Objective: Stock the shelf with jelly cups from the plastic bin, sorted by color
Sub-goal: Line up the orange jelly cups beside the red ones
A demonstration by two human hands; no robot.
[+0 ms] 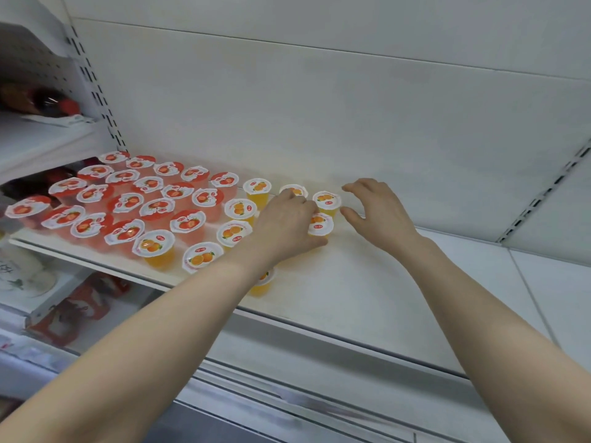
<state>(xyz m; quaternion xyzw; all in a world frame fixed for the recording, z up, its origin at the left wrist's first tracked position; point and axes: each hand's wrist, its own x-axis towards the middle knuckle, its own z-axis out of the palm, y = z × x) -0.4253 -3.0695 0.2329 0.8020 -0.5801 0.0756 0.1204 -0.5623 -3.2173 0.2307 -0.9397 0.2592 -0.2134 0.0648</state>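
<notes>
Gripping an orange jelly cup (320,224) with the left hand (287,223), fingers curled round its left side, holding the released right hand (379,212) just right.

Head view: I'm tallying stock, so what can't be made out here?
- Orange plastic jelly cup at the white shelf front: mostly hidden by the left forearm.
- Orange cups beneath the left hand: count unclear, hand covers them.
- Lid lettering: too small, blurred.
- Red packs lower left: blurred.
</notes>
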